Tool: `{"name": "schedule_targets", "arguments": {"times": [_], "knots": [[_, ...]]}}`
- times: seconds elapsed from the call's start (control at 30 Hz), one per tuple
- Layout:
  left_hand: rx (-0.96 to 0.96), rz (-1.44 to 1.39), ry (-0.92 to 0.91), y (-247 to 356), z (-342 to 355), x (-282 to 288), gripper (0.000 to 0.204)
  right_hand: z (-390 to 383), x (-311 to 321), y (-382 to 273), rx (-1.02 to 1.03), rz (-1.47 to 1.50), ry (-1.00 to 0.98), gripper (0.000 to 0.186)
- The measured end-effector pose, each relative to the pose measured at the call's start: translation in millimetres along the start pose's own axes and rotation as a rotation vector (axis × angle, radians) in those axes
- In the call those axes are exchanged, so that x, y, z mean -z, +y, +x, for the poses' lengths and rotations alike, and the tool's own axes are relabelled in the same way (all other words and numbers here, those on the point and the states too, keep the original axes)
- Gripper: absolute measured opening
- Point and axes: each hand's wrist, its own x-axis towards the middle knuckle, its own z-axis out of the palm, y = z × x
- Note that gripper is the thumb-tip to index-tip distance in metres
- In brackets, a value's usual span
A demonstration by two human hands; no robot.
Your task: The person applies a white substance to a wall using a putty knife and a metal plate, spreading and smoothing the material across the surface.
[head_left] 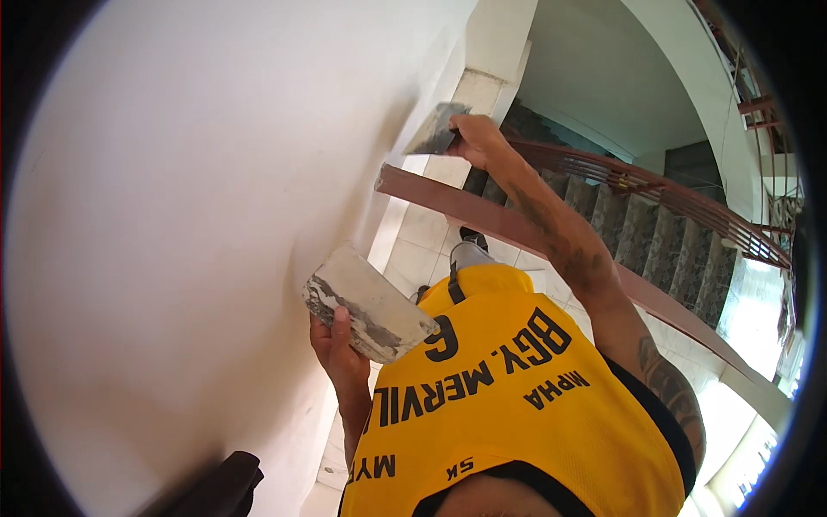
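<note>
My left hand (343, 351) is closed on a flat rectangular plate (370, 293), its thumb pressed on the top face. Pale, putty-like material and grey bare patches cover that face. The plate is held close to the white wall (189, 224), in front of my yellow jersey. Farther out, my right hand (469, 142) grips a finishing trowel (428, 131) with a grey, smeared blade. The blade is tilted toward the wall at its far edge; whether it touches is hard to tell. My fingers hide most of the trowel's handle.
A reddish-brown rail (465, 209) runs from the wall, passing below my right arm. Beyond it, dark patterned stairs (663, 250) descend beside a curved banister (642, 172). Pale floor tiles (418, 258) lie below. A dark object (233, 482) sits at the lower left.
</note>
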Motion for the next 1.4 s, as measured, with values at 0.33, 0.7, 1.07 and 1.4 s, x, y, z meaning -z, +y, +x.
{"name": "schedule_targets", "arguments": {"times": [0.33,0.7,1.07,1.4], "knots": [[-0.015,0.057,0.144,8,-13,-9,0.045,32,17,42,-0.487,0.231,-0.085,0.032],[0.001,0.069,0.253,6,-23,-9,0.045,23,29,89,-0.745,0.554,-0.123,0.039],[0.031,0.103,0.337,15,-28,-23,0.045,10,6,111,-0.834,0.729,-0.098,0.035],[0.047,0.153,0.367,19,-30,-32,0.039,18,-15,107,-0.893,0.716,-0.146,0.033]]}}
